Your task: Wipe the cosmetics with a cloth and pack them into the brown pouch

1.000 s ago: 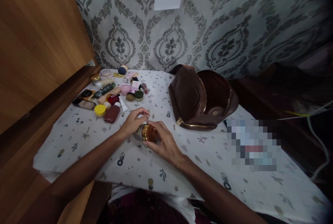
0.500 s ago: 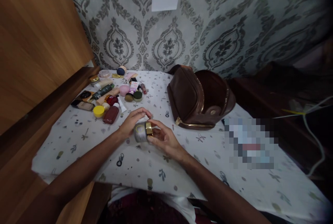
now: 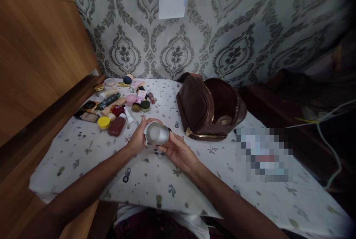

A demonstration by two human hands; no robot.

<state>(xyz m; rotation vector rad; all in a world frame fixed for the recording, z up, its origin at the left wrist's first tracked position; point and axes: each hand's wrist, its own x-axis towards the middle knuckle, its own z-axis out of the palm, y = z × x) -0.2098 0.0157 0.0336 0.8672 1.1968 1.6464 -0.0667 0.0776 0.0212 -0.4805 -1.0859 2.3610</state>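
Observation:
Both my hands are around a grey cosmetic jar above the near middle of the table. My left hand is closed about its left end, where a thin white piece, perhaps tissue, shows between palm and jar. My right hand grips the right end with thumb and fingers, hiding most of the gold lid. The jar is tilted so that its pale, rounded face points at me. Beyond my left hand lie a dark red bottle with a white cap and a yellow-lidded pot.
Several tubes and jars, among them a dark green tube and a pink pot, cluster at the back left. An open brown bag stands right of centre. A blurred-out item lies at the right. A wooden panel borders the left.
The jar has been turned: its label and gold lid faced me before, and now its pale face does. My left fingers have closed round it, and a white piece now shows there.

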